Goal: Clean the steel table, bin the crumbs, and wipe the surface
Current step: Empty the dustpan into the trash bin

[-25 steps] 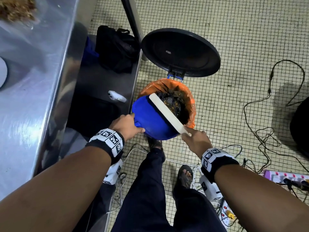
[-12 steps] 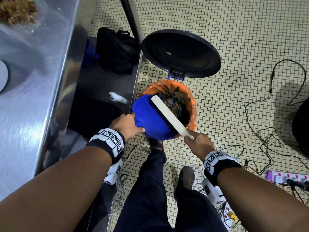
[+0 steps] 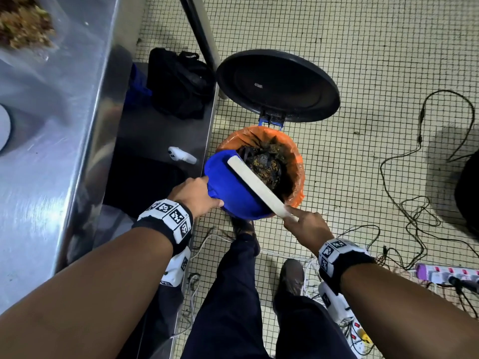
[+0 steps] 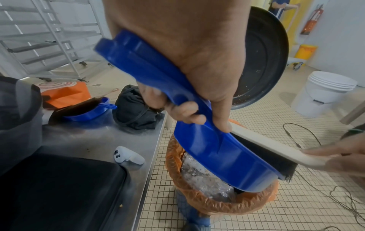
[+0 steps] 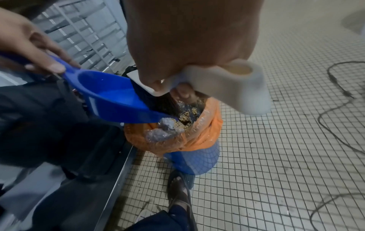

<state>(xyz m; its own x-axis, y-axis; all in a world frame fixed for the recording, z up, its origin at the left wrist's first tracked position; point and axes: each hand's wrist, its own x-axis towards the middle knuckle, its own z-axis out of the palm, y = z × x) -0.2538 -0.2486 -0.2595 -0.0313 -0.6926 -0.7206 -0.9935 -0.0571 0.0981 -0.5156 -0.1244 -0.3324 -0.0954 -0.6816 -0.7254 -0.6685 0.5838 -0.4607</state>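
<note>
We grip the blue dustpan (image 3: 237,193) by its handle in our left hand (image 3: 193,194), tilting it over the orange-lined bin (image 3: 295,161) while our right hand (image 3: 303,225) grips the brush (image 3: 259,186) to sweep crumbs in.

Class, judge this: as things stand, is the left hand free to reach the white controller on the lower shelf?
Probably not yet: the left hand grips the blue dustpan tipped over the bin. The controller itself lies uncovered.

From the head view our dustpan (image 3: 234,193) covers the near part of the bin (image 3: 293,161), and our left hand (image 3: 193,194) hides its handle. The crumbs (image 3: 24,27) on the bench (image 3: 51,151) are cut off by the top edge. Our brush (image 4: 262,146) bristles hide the pan's inside in the left wrist view. Our left fingers (image 5: 49,65) blur in the right wrist view.
</note>
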